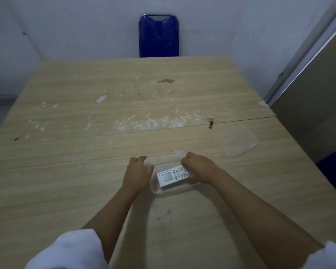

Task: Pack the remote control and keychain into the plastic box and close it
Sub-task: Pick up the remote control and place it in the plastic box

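A clear plastic box (159, 192) stands on the table in front of me, without its lid. A white remote control (171, 177) with a small screen lies tilted inside it. My right hand (199, 167) grips the remote's button end. My left hand (137, 172) rests against the box's left side with the fingers spread. The keychain (211, 122), a small red cylinder on a metal ring, lies farther back to the right. The clear lid (239, 140) lies flat on the table at the right.
The wooden table (85, 152) is scuffed with white marks and a dark stain. A blue chair (159, 35) stands at the far edge against the wall. A grey panel (314, 98) leans at the right.
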Action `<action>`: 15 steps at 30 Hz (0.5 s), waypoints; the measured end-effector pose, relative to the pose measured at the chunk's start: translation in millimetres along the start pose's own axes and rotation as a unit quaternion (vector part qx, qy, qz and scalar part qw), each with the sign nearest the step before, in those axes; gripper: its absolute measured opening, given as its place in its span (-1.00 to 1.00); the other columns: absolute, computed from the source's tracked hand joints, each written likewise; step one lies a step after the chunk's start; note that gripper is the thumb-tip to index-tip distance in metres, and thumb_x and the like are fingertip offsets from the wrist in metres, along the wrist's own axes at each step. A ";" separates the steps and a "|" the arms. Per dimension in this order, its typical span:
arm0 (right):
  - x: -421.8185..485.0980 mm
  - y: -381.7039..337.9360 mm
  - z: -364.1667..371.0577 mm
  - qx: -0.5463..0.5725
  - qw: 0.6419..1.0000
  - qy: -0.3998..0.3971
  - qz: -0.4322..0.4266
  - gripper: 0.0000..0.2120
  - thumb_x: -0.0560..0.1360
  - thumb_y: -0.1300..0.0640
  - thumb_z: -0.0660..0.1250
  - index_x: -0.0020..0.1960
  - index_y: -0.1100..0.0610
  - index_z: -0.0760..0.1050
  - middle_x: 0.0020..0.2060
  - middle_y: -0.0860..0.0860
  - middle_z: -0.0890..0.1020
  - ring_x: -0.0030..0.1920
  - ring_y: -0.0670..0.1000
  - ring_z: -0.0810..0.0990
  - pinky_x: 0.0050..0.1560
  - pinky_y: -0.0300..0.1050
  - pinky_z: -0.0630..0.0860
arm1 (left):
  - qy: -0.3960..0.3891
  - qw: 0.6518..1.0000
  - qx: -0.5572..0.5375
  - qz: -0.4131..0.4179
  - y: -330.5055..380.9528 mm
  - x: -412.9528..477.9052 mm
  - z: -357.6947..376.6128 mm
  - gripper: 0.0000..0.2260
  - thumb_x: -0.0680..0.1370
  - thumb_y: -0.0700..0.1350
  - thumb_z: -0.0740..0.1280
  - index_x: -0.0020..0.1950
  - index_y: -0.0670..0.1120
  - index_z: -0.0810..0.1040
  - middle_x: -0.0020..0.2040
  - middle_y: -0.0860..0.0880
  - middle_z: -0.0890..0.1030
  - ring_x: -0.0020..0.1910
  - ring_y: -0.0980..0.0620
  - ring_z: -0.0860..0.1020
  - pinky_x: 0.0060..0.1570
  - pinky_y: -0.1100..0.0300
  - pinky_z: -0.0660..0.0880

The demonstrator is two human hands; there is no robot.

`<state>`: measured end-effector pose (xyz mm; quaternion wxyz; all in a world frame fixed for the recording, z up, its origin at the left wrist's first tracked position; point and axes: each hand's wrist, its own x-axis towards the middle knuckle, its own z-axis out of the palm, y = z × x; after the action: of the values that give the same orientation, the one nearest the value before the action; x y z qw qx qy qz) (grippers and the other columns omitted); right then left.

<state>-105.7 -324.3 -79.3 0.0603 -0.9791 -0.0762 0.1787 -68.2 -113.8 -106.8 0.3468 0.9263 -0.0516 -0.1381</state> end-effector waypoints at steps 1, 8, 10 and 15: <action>0.7 -1.1 1.8 -0.011 1.000 -0.004 -0.005 -0.66 0.41 0.14 0.38 0.16 0.17 0.46 0.11 0.14 0.50 0.03 0.15 0.54 -0.16 -0.08 0.39 | 0.003 1.000 -0.006 -0.016 -1.4 0.5 2.1 -0.59 0.53 -0.05 0.28 0.34 -0.18 0.42 0.21 -0.27 0.49 0.11 -0.19 0.55 0.18 0.04 0.46; 10.4 1.4 13.5 -0.084 0.995 -0.019 -0.050 -0.63 0.39 0.00 0.42 0.14 0.12 0.50 0.08 0.13 0.58 0.11 0.15 0.46 -0.10 -0.06 0.35 | 0.054 0.998 -0.012 -0.043 5.6 2.9 11.0 -0.76 0.48 -0.23 0.29 0.12 -0.22 0.58 -0.13 -0.25 0.68 -0.09 -0.18 0.61 -0.08 0.12 0.44; 13.0 4.1 14.7 -0.089 0.994 -0.020 -0.063 -0.62 0.39 -0.02 0.42 0.14 0.11 0.50 0.07 0.12 0.59 0.11 0.16 0.45 -0.11 -0.06 0.30 | 0.060 0.997 -0.017 -0.051 5.6 5.2 12.7 -0.78 0.47 -0.24 0.30 0.09 -0.22 0.59 -0.15 -0.25 0.68 -0.09 -0.19 0.61 -0.09 0.12 0.45; 17.2 15.5 12.1 -0.077 0.992 -0.034 -0.091 -0.51 0.38 -0.13 0.41 0.22 0.07 0.49 0.09 0.12 0.59 0.13 0.15 0.44 -0.02 -0.01 0.38 | 0.074 0.994 -0.017 -0.077 5.7 9.7 16.9 -0.81 0.48 -0.12 0.31 0.02 -0.17 0.60 -0.14 -0.19 0.68 -0.09 -0.17 0.61 -0.13 0.13 0.43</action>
<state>-92.1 -335.4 -98.6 -0.0015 -0.9631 -0.1808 0.1993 -63.8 -130.7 -117.4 0.3542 0.9290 0.0482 -0.0960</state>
